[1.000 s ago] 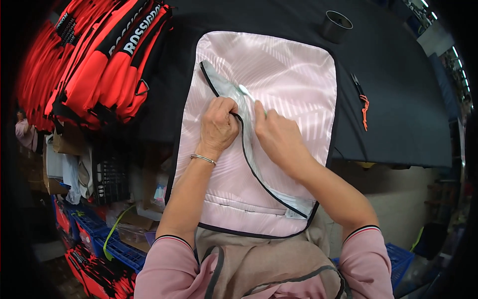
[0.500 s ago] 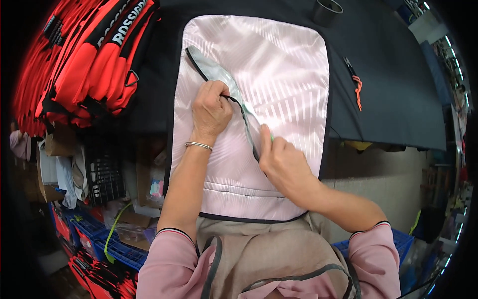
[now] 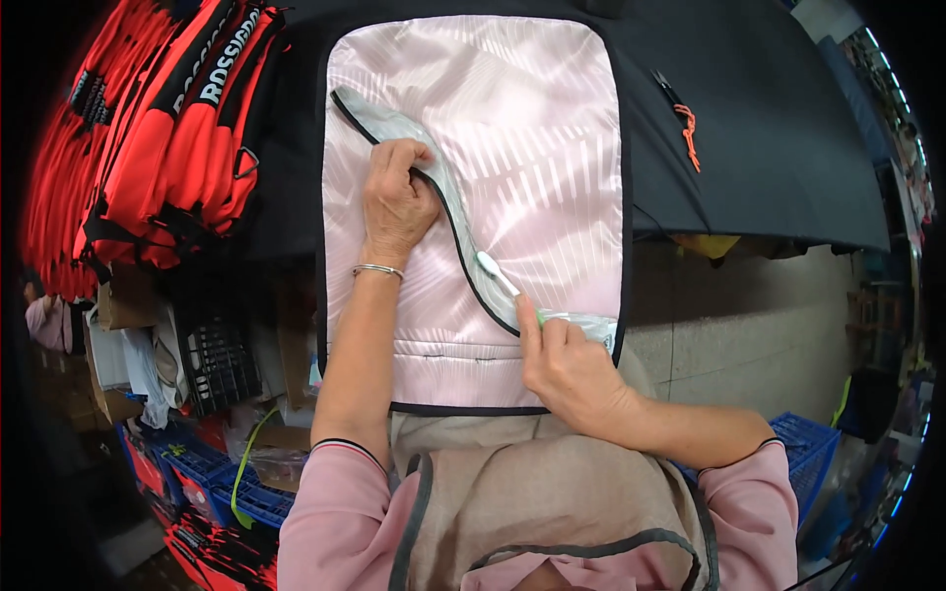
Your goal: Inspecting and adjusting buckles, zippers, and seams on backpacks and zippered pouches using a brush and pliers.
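A shiny pale pink fabric panel [image 3: 532,118] with black binding lies before me, its lower end over my lap. Across it runs a curved, clear plastic-like strip [image 3: 431,148] edged in black trim. My left hand [image 3: 397,202] is closed on the trimmed edge at the upper part of the curve, fingertips curled under. A white and green toothbrush [image 3: 490,266] is in my right hand [image 3: 576,376], index finger stretched along its handle. Its head rests on the strip beside the trim, at the lower part of the curve. My palm hides most of the handle.
Red and black bags [image 3: 187,138] are piled at the left of the dark table [image 3: 769,128]. Small snips [image 3: 678,113] with an orange cord lie right of the panel. Blue crates [image 3: 261,500] and a black basket [image 3: 219,360] stand below at the left.
My right hand and the toothbrush have moved down along the strip, toward me. The black trim, bunched before, now lies in a smooth curve. My left hand keeps its hold near the top.
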Tool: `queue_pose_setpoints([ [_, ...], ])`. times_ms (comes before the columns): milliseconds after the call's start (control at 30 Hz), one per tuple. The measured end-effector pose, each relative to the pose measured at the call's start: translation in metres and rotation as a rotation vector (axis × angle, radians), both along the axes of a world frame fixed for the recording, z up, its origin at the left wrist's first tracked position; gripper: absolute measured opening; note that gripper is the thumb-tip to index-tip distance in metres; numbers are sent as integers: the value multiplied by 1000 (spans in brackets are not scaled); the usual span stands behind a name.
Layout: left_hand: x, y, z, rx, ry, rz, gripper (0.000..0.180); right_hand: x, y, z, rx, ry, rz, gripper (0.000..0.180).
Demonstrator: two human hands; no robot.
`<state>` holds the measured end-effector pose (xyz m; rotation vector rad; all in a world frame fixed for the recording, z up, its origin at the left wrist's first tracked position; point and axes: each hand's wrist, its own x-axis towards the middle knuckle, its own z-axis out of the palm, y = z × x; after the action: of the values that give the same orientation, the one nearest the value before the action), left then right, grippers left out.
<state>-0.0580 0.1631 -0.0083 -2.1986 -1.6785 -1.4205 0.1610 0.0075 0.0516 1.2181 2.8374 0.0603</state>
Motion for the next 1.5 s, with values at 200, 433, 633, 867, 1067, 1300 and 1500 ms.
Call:
queue_pose_setpoints([
  [200, -4, -49, 3, -64, 166, -361, 25, 17, -3, -6, -98, 134, -138, 61],
  [433, -5, -78, -13, -119, 62, -306, 21, -5, 30, 3, -1, 216, -158, 53],
  [633, -8, -76, -17, -107, 29, -312, 20, -11, 29, -13, -23, 174, -181, 56],
  [867, -9, -76, -18, -87, 98, -299, 20, 11, 15, -8, -48, 88, -51, 52],
  [1067, 9, -98, -6, -112, 209, -389, 23, 24, 28, -15, -67, 157, -43, 59],
  [1300, 1, -102, -14, -203, 240, -484, 24, 90, 22, 33, -223, -84, 95, 52],
  [1500, 30, -112, -7, -241, 262, -683, 24, 81, 45, 14, -140, 30, 181, 44],
])
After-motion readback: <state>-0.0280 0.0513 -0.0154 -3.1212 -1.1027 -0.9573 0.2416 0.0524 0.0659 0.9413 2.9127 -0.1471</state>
